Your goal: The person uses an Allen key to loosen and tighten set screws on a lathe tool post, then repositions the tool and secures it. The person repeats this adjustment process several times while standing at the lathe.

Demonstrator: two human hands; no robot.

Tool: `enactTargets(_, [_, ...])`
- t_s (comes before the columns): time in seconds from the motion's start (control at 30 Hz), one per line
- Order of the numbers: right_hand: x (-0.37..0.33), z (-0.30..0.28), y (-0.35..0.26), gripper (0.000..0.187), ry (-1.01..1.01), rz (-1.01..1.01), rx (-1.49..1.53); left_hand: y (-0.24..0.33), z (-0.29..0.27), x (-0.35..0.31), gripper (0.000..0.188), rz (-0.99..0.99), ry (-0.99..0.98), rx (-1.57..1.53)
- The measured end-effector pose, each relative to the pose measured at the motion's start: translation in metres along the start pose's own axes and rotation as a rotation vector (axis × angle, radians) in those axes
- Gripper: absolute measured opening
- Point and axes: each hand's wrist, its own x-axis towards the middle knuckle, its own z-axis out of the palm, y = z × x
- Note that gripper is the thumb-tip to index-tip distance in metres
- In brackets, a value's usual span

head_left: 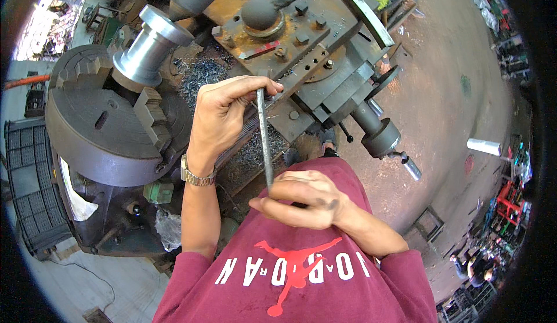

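A thin, straight grey metal bar (264,131) is held upright in the picture between my two hands, in front of a large lathe. My left hand (223,114), with a metal-band watch on the wrist, grips its far end between thumb and fingers. Around the near end, close to my shirt, my right hand (301,198) is closed; its fingers hide that end. Just beyond my left hand is the lathe's rusty tool post (272,39), with a dark ball-shaped clamp handle (258,13) and several bolts. To the left, a shiny flanged metal workpiece (145,50) sits in the jawed chuck (104,120).
Curly metal chips (203,73) lie between chuck and tool post. A crank handle (409,166) sticks out from the carriage at right. A green block (158,192) and a clear plastic bag (167,229) are below the chuck. A white roll (484,146) lies on the floor.
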Motion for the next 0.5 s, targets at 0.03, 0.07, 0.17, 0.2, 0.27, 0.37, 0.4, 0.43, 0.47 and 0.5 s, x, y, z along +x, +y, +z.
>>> enactTargets(0.03, [-0.001,0.002,0.001,0.031,0.069,-0.010,0.012,-0.001,0.000,0.001,0.028,0.004,0.006,-0.024])
enactTargets(0.07, [-0.002,0.004,0.001,0.032,0.095,-0.015,-0.005,-0.002,0.001,0.001,0.027,-0.010,0.000,-0.032])
enactTargets(0.17, [-0.003,-0.005,0.000,0.033,0.060,0.011,0.007,-0.004,0.002,0.000,0.021,-0.014,-0.004,-0.007])
enactTargets(0.2, [-0.002,-0.012,0.001,0.030,0.166,0.029,0.008,-0.004,0.002,-0.001,0.017,-0.020,-0.003,-0.001])
enactTargets(0.27, [0.001,-0.042,0.008,0.023,0.211,0.121,-0.062,-0.005,0.002,-0.003,0.014,-0.008,0.015,0.010])
enactTargets(0.37, [0.015,-0.075,0.036,0.022,0.785,0.605,0.309,-0.004,0.003,-0.007,0.016,-0.054,0.059,0.044])
enactTargets(0.4, [0.023,-0.079,0.054,0.024,0.761,0.646,0.248,-0.003,0.003,-0.008,0.020,-0.092,0.069,0.049])
enactTargets(0.43, [0.032,-0.082,0.072,0.026,0.718,0.638,0.234,-0.003,0.004,-0.007,0.018,-0.080,0.090,0.001])
enactTargets(0.47, [0.041,-0.083,0.091,0.026,0.726,0.672,0.290,-0.003,0.006,-0.007,0.017,-0.072,0.111,-0.048])
enactTargets(0.5, [0.050,-0.080,0.108,0.025,0.738,0.688,0.367,-0.002,0.008,-0.007,0.016,-0.085,0.127,-0.089])
